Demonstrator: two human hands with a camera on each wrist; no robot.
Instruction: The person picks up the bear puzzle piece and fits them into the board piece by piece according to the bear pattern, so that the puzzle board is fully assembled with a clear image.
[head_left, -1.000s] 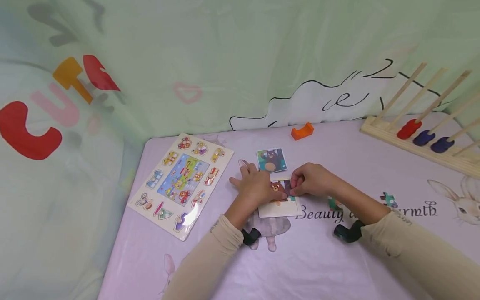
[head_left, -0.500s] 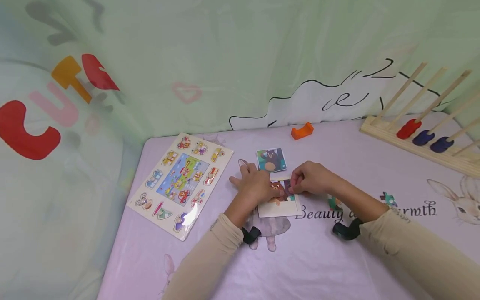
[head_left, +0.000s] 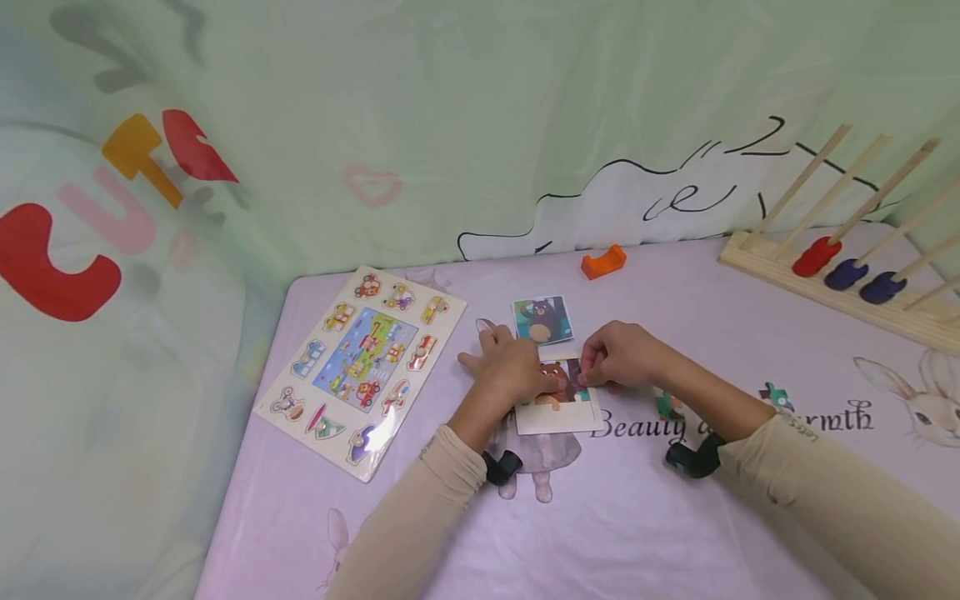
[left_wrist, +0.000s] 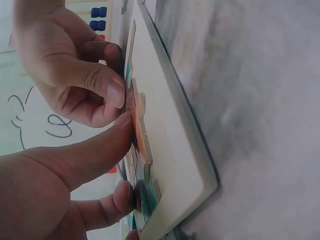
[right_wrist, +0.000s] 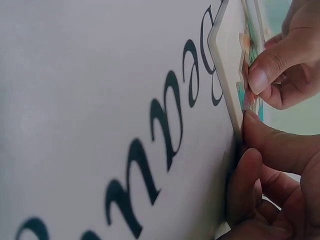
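Observation:
A small wooden jigsaw board (head_left: 558,422) lies on the table, its upper part filled with pieces forming a brown bear (head_left: 553,372). My left hand (head_left: 507,372) rests over its left side, fingers spread, thumb pressing on the pieces. From the right, my right hand (head_left: 624,357) pinches at a jigsaw piece (head_left: 576,372) by the board's edge; its other fingers are curled. Both thumbs nearly meet in the left wrist view, above the board's bare lower strip (left_wrist: 170,150). Behind the board lies a bear picture card (head_left: 543,320).
Two loose jigsaw pieces lie to the right: one (head_left: 666,406) beside the right forearm, another (head_left: 777,396) beyond it. A vehicle peg puzzle (head_left: 438,312) lies at left. An orange block (head_left: 604,262) sits at the back, and a wooden bead-counting rack (head_left: 772,271) stands at right.
Both hands stay at the jigsaw board. The right hand has shifted very slightly, with its fingertips still at the upper right pieces; little else differs.

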